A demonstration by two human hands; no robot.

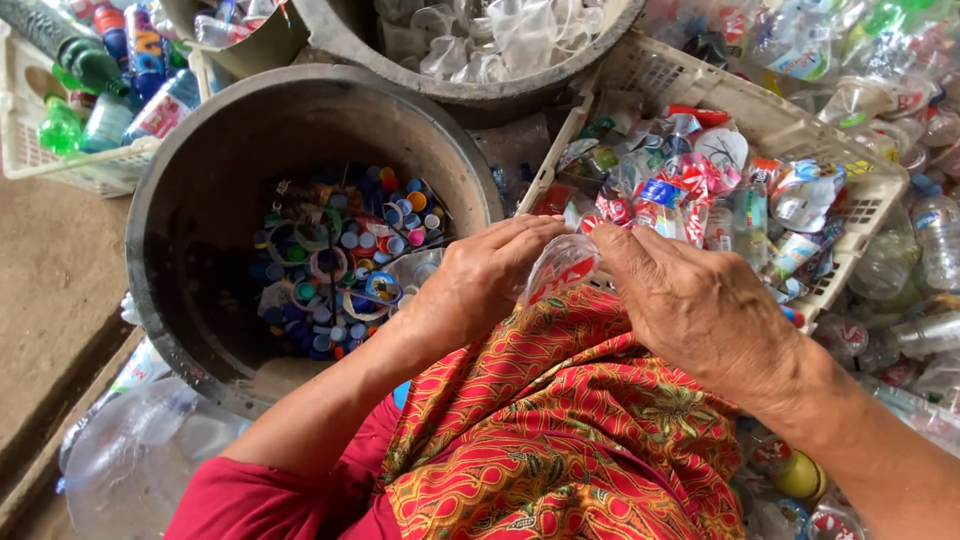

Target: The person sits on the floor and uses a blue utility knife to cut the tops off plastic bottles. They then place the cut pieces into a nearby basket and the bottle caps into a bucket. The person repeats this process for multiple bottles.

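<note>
My left hand [480, 280] and my right hand [690, 300] both grip a clear plastic bottle with a red and white label [562, 268], held over my lap. The lap is covered by a red and orange patterned cloth [560, 420]. Fingers of both hands wrap the bottle's sides, so much of it is hidden. Just left of my left hand stands a large dark round tub [190, 180] holding several coloured bottle caps and rings [340, 260].
A white plastic crate [800, 130] of torn labels sits behind my hands. Another dark tub [480, 85] of clear plastic pieces is at the top. A white basket [60, 165] of bottles stands top left. Loose clear bottles [920, 250] pile at right.
</note>
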